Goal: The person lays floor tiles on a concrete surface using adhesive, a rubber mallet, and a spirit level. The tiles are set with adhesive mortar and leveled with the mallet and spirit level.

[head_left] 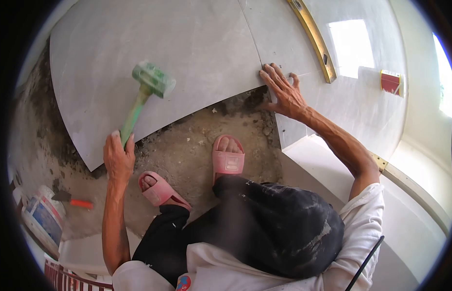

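Observation:
My left hand (119,157) is wrapped round the handle of a green-headed mallet (152,80). The mallet's head is over a large grey tile (187,43), and it looks slightly blurred. At the tile's near right corner, my right hand (286,97) rests with fingers spread, fingertips by the seam with the neighbouring tile (296,63). The thumb of that hand points down toward the rough bare floor (197,126) along the tile's edge.
A yellow spirit level (316,41) lies on the right-hand tile, with a small red box (390,82) farther right. Pink sandals (228,160) are on the feet. At lower left are a bucket (45,216) and a trowel with an orange handle (81,203). A long straightedge (415,186) runs behind the right arm.

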